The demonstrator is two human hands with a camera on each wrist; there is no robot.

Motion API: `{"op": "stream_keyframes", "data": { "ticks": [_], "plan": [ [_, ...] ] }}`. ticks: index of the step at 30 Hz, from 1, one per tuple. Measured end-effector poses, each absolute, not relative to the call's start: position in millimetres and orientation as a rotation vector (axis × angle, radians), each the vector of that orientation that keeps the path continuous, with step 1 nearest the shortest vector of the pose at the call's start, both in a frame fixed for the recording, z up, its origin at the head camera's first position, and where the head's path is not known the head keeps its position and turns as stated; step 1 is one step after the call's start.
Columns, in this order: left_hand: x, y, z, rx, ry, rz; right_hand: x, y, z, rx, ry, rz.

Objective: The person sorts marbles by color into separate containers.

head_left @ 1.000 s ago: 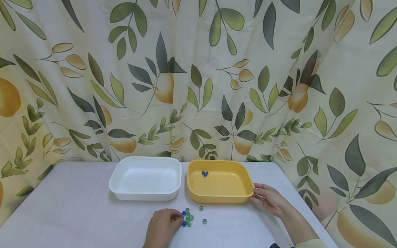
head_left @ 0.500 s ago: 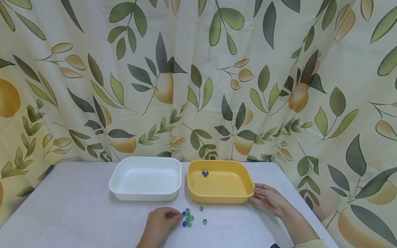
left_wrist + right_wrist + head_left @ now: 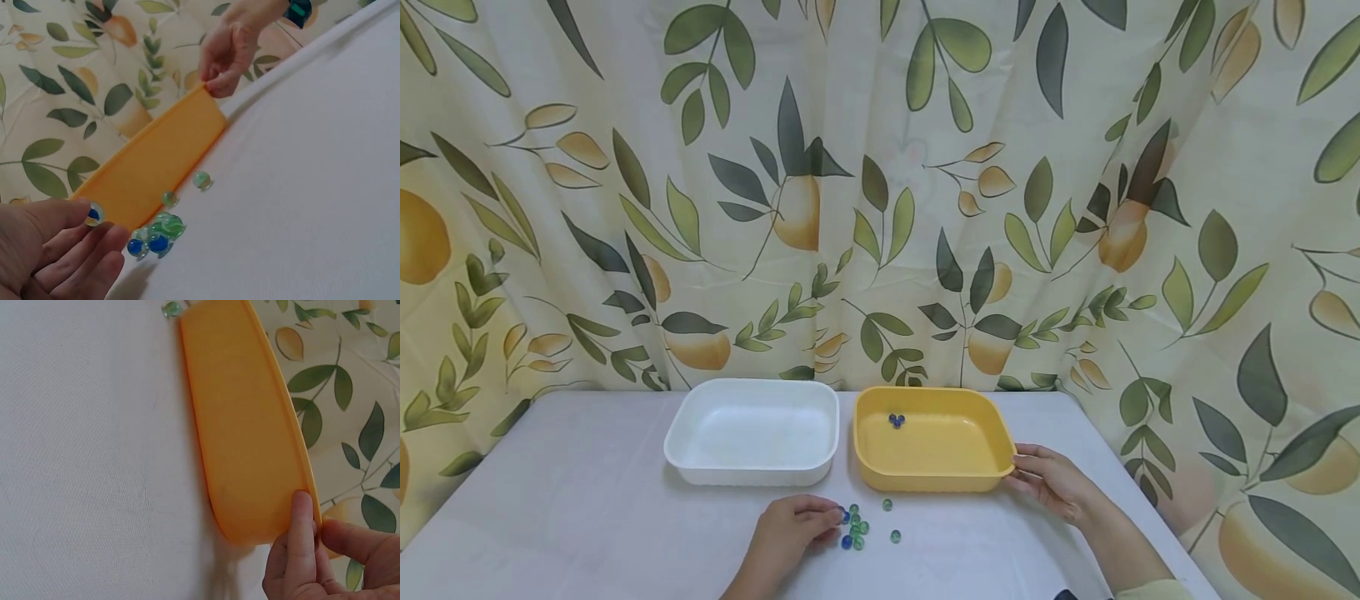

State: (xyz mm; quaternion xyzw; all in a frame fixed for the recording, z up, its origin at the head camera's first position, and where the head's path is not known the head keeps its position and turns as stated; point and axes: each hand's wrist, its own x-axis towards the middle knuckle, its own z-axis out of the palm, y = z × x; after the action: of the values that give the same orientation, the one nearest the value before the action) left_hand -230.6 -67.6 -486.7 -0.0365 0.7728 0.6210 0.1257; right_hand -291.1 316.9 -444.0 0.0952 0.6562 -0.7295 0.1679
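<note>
My left hand (image 3: pixel 793 529) is just left of a cluster of glass marbles on the white tablecloth. In the left wrist view, its thumb and fingers pinch a clear marble with a blue swirl (image 3: pixel 95 214). Beside it lie blue marbles (image 3: pixel 847 542) and several green marbles (image 3: pixel 859 542) grouped together, with two green ones apart to the right. My right hand (image 3: pixel 1051 483) grips the right rim of a yellow tray (image 3: pixel 932 482), thumb on one side of the rim and fingers on the other. Three blue marbles (image 3: pixel 897 422) sit inside this tray.
A white tray (image 3: pixel 748 477) stands left of the yellow one, a narrow gap between them. Both rest near the far edge of the cloth-covered table (image 3: pixel 587 500). Behind hangs a curtain (image 3: pixel 880 208) printed with leaves and fruit.
My left hand has shifted slightly up and away from me, its fingers now extending toward the upper blue marble. The right hand and both trays stay in place.
</note>
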Motion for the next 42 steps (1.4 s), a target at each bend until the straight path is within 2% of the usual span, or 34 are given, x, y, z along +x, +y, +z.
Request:
{"op": "stream_keyframes", "data": {
  "ticks": [42],
  "plan": [
    [-275,-32,-437,-0.130,1.955,2.042,-290,317,-442,0.237,1.862,-2.075]
  ]
}}
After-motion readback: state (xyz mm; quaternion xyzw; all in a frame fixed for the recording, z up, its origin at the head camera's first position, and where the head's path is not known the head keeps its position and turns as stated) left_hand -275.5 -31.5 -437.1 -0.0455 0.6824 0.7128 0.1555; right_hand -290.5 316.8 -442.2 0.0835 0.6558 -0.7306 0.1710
